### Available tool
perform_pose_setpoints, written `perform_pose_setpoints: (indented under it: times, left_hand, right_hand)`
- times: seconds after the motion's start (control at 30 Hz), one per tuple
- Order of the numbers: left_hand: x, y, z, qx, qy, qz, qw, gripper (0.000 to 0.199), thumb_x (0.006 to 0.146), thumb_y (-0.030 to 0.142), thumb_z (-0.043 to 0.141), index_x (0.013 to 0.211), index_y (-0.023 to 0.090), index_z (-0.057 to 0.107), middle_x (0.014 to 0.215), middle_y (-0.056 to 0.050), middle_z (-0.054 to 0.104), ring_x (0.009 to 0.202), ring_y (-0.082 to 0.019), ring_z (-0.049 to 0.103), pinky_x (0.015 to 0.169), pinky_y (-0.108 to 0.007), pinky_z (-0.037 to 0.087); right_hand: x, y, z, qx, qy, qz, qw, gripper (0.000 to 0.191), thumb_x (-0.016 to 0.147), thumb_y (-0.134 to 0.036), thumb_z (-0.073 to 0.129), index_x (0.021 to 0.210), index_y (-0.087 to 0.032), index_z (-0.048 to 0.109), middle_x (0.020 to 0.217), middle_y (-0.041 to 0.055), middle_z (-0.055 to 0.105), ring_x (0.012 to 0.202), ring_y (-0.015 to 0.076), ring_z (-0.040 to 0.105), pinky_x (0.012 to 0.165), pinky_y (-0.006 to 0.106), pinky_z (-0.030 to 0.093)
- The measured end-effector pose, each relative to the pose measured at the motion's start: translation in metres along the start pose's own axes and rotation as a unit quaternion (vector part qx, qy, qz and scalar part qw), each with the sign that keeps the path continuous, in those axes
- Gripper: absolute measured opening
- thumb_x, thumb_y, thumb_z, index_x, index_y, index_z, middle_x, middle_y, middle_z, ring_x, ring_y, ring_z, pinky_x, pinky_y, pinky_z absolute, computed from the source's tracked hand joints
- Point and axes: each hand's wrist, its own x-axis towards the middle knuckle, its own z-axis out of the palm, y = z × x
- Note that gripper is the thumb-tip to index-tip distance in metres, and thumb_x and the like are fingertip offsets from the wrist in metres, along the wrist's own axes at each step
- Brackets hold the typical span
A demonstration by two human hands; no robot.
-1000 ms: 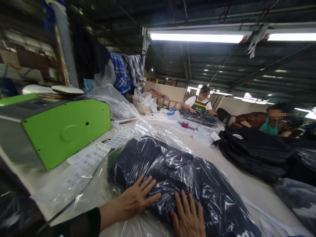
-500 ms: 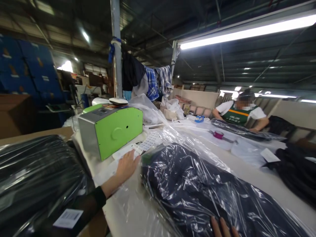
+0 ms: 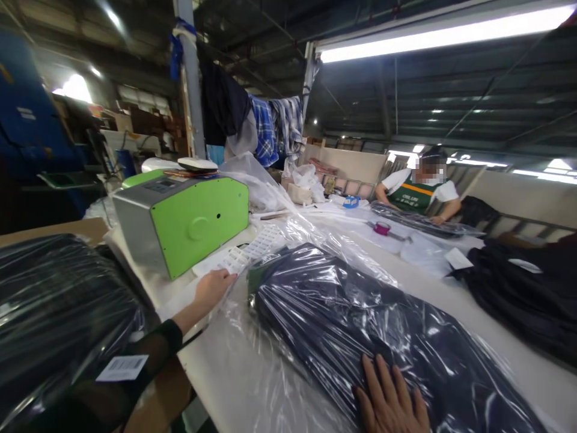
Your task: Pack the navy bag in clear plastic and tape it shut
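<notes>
A dark folded garment (image 3: 324, 288) lies on the table inside a clear plastic bag (image 3: 270, 355). My left hand (image 3: 211, 293) is closed at the left end of this bag, its fingers pinching the film, which runs in taut creases across the garment. Spread flat on top of the bag near the bottom of the view is my right hand (image 3: 392, 400), fingers apart. Just beyond my left hand lie sheets of small white stickers (image 3: 259, 243).
A green and grey machine (image 3: 198, 225) stands behind my left hand. At left, more bagged dark garments (image 3: 58, 307) rest in a cardboard box. Across the table a co-worker (image 3: 415, 192) in a green apron handles another bagged garment. A tape dispenser (image 3: 381, 228) and dark clothes (image 3: 518, 288) lie at right.
My left hand has gone from outstretched by the stickers to closed on the bag film, which is now tighter. My right hand has moved further onto the bag. The view has shifted slightly.
</notes>
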Motion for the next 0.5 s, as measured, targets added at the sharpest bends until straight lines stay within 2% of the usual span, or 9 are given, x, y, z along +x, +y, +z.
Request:
perform_pose_setpoints:
  times: [0.1, 0.17, 0.2, 0.27, 0.3, 0.33, 0.4, 0.47, 0.5]
  left_hand:
    - [-0.004, -0.002, -0.004, 0.028, 0.014, 0.003, 1.0, 0.042, 0.089, 0.044, 0.037, 0.086, 0.012, 0.063, 0.083, -0.012, 0.067, 0.075, -0.026, 0.064, 0.061, -0.032, 0.047]
    - [-0.011, 0.002, -0.007, 0.052, 0.052, 0.019, 0.997, 0.042, 0.091, 0.041, 0.037, 0.105, 0.008, 0.06, 0.105, -0.018, 0.064, 0.095, -0.031, 0.062, 0.077, -0.041, 0.048]
    - [-0.016, 0.007, -0.009, 0.068, 0.082, 0.053, 0.993, 0.043, 0.092, 0.039, 0.037, 0.115, 0.007, 0.055, 0.118, -0.02, 0.059, 0.108, -0.033, 0.056, 0.087, -0.045, 0.045]
    - [-0.029, 0.021, -0.007, 0.101, 0.149, 0.187, 0.966, 0.044, 0.094, 0.034, 0.035, 0.127, 0.007, 0.047, 0.134, -0.02, 0.048, 0.126, -0.032, 0.042, 0.101, -0.049, 0.034]
    - [-0.036, 0.031, -0.004, 0.116, 0.172, 0.283, 0.937, 0.044, 0.096, 0.034, 0.035, 0.13, 0.008, 0.045, 0.138, -0.018, 0.045, 0.131, -0.031, 0.036, 0.105, -0.049, 0.03]
    - [-0.042, 0.042, 0.001, 0.127, 0.183, 0.387, 0.895, 0.045, 0.096, 0.036, 0.035, 0.132, 0.01, 0.043, 0.14, -0.017, 0.043, 0.133, -0.03, 0.033, 0.107, -0.048, 0.028]
    - [-0.054, 0.064, 0.017, 0.139, 0.152, 0.568, 0.797, 0.051, 0.095, 0.045, 0.039, 0.137, 0.015, 0.037, 0.143, -0.013, 0.04, 0.136, -0.029, 0.028, 0.11, -0.05, 0.023]
    - [-0.06, 0.08, 0.034, 0.151, 0.083, 0.671, 0.721, 0.064, 0.089, 0.056, 0.046, 0.139, 0.019, 0.034, 0.145, -0.012, 0.039, 0.136, -0.03, 0.028, 0.111, -0.052, 0.019]
    - [-0.062, 0.084, 0.042, 0.159, 0.051, 0.694, 0.7, 0.069, 0.085, 0.059, 0.051, 0.139, 0.02, 0.033, 0.144, -0.012, 0.04, 0.135, -0.031, 0.03, 0.111, -0.053, 0.02]
  right_hand:
    - [0.012, -0.004, -0.017, -0.007, 0.016, 0.003, 1.0, 0.048, 0.091, -0.037, 0.031, 0.122, -0.014, 0.06, 0.126, 0.0145, 0.056, 0.112, 0.0384, 0.051, 0.086, 0.056, 0.04]
    - [0.019, -0.006, -0.026, -0.006, 0.019, 0.006, 1.0, 0.048, 0.092, -0.035, 0.029, 0.121, -0.014, 0.061, 0.124, 0.0146, 0.058, 0.11, 0.0379, 0.052, 0.085, 0.056, 0.04]
    - [0.021, -0.007, -0.029, -0.003, 0.018, 0.008, 1.0, 0.048, 0.093, -0.035, 0.028, 0.121, -0.014, 0.061, 0.124, 0.0146, 0.058, 0.11, 0.0376, 0.052, 0.085, 0.056, 0.041]
    - [0.023, -0.009, -0.033, 0.006, 0.016, 0.017, 1.0, 0.049, 0.094, -0.036, 0.026, 0.121, -0.013, 0.06, 0.124, 0.0148, 0.058, 0.11, 0.0374, 0.052, 0.086, 0.056, 0.04]
    - [0.022, -0.009, -0.034, 0.01, 0.014, 0.024, 1.0, 0.05, 0.094, -0.036, 0.025, 0.121, -0.013, 0.06, 0.124, 0.0149, 0.058, 0.111, 0.0375, 0.051, 0.087, 0.056, 0.04]
    - [0.021, -0.01, -0.034, 0.013, 0.009, 0.028, 0.999, 0.05, 0.095, -0.037, 0.024, 0.122, -0.014, 0.06, 0.124, 0.0148, 0.058, 0.112, 0.0374, 0.05, 0.088, 0.056, 0.04]
    - [0.019, -0.01, -0.033, 0.016, 0.0, 0.035, 0.999, 0.051, 0.095, -0.037, 0.023, 0.123, -0.014, 0.059, 0.126, 0.0145, 0.057, 0.114, 0.0372, 0.049, 0.089, 0.056, 0.039]
    - [0.017, -0.008, -0.031, 0.02, -0.004, 0.032, 0.999, 0.052, 0.096, -0.039, 0.021, 0.124, -0.015, 0.058, 0.128, 0.014, 0.055, 0.116, 0.036, 0.047, 0.09, 0.055, 0.038]
    - [0.016, -0.006, -0.031, 0.022, -0.003, 0.027, 0.999, 0.053, 0.096, -0.041, 0.02, 0.125, -0.015, 0.057, 0.128, 0.0134, 0.055, 0.117, 0.035, 0.047, 0.091, 0.054, 0.038]
